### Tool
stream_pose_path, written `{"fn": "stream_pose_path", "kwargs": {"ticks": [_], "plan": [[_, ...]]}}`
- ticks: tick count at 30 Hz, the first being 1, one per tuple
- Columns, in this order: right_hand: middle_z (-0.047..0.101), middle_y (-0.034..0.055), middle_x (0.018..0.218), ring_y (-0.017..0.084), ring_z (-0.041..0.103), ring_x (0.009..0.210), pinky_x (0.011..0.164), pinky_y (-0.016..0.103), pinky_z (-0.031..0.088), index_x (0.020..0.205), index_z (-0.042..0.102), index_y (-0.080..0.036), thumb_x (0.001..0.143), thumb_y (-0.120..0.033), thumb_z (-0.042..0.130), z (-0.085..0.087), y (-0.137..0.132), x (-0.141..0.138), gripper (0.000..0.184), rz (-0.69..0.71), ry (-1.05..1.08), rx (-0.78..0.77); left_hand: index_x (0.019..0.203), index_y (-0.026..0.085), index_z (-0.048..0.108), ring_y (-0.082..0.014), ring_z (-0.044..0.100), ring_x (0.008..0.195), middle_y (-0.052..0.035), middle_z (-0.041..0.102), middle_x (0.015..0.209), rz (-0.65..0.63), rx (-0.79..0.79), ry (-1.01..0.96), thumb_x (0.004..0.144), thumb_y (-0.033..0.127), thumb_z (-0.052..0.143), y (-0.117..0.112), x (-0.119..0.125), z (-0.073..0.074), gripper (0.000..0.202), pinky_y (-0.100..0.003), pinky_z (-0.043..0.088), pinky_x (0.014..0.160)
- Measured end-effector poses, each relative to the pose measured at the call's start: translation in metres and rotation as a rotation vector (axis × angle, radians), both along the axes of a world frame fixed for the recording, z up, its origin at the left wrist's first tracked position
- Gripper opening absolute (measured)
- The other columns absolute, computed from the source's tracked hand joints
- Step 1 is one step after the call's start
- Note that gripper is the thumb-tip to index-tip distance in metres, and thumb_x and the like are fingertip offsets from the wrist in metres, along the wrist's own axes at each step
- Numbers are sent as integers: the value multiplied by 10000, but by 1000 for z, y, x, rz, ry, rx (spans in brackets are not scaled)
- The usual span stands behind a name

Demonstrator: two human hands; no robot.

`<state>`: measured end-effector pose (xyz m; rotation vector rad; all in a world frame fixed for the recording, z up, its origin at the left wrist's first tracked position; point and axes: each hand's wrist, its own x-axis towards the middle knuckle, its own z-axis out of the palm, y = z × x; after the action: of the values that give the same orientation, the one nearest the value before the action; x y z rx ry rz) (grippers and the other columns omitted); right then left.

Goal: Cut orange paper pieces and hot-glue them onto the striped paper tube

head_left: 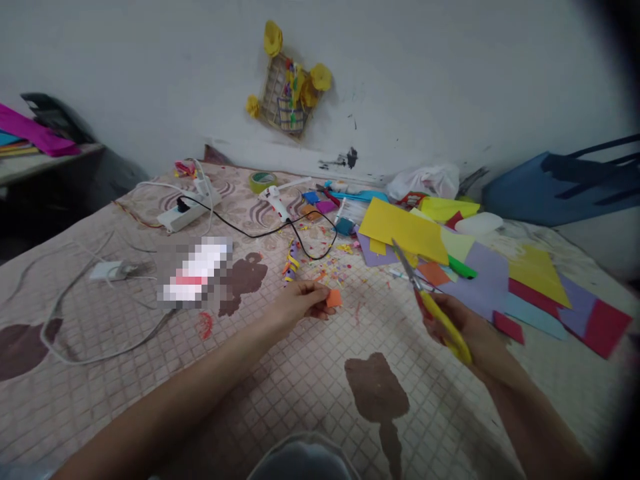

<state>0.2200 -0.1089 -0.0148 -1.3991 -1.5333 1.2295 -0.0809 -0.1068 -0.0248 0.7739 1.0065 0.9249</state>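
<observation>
Between the thumb and fingers of my left hand (313, 300) is a small orange piece of paper (334, 299), pinched at its left edge. My right hand (457, 323) grips a pair of scissors (437, 310) with yellow and red handles. Their blades point up and to the left, apart from the orange piece. Just beyond my left hand stands a purple and yellow striped paper roll (291, 261). Small coloured paper scraps (340, 267) lie scattered beside it.
Coloured sheets (483, 283) pile up on the right. A glue gun (275, 202) with a black cord lies behind, near green tape (263, 181). At left are a power strip (187, 212), a blurred-out phone-like object (195, 270) and a white charger (107, 270). A blue bag (550, 187) leans at the wall.
</observation>
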Motion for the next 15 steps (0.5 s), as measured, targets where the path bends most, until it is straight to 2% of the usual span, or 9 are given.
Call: {"fn": "stream_pose_path", "kwargs": {"ticks": [2, 4, 6, 8, 12, 15], "plan": [[505, -19, 665, 90, 427, 476, 411, 221, 350, 860, 520, -214, 678, -408, 695, 4, 0, -27, 319, 67, 163, -22, 750, 112, 590, -91, 613, 539, -27, 643, 609, -19, 30, 46, 796, 255, 609, 0, 3, 1, 152, -192, 483, 534], [440, -52, 543, 85, 388, 433, 393, 219, 337, 721, 466, -209, 692, -410, 679, 7, 0, -57, 294, 128, 204, -88, 741, 116, 587, -89, 606, 535, -21, 637, 606, -36, 76, 104, 798, 258, 598, -1, 5, 2, 153, -194, 483, 536], [446, -65, 556, 82, 400, 427, 387, 211, 337, 734, 444, -214, 657, -387, 704, 8, 0, -86, 322, 132, 227, -132, 734, 120, 586, -87, 595, 531, -15, 631, 613, -43, 130, 158, 793, 255, 594, -3, 6, 3, 148, -201, 487, 541], [481, -69, 615, 62, 379, 424, 365, 186, 307, 769, 425, -219, 614, -355, 736, 8, -1, -108, 372, 67, 238, -142, 733, 123, 583, -86, 580, 520, -7, 617, 605, -42, 186, 206, 787, 252, 587, -5, 7, 3, 140, -206, 487, 537], [550, -37, 766, 58, 409, 472, 359, 166, 305, 822, 428, -220, 581, -322, 754, 3, -1, -125, 419, 53, 241, -179, 730, 120, 585, -80, 548, 498, 0, 587, 593, -45, 292, 277, 787, 272, 568, -9, 7, 0, 164, -197, 463, 512], [537, -47, 738, 55, 404, 473, 365, 160, 304, 831, 425, -221, 608, -300, 739, -5, 0, -125, 393, 57, 289, -171, 735, 120, 595, -78, 538, 490, 1, 581, 594, -66, 324, 274, 783, 299, 573, -10, 8, -4, 186, -191, 444, 496]]}}
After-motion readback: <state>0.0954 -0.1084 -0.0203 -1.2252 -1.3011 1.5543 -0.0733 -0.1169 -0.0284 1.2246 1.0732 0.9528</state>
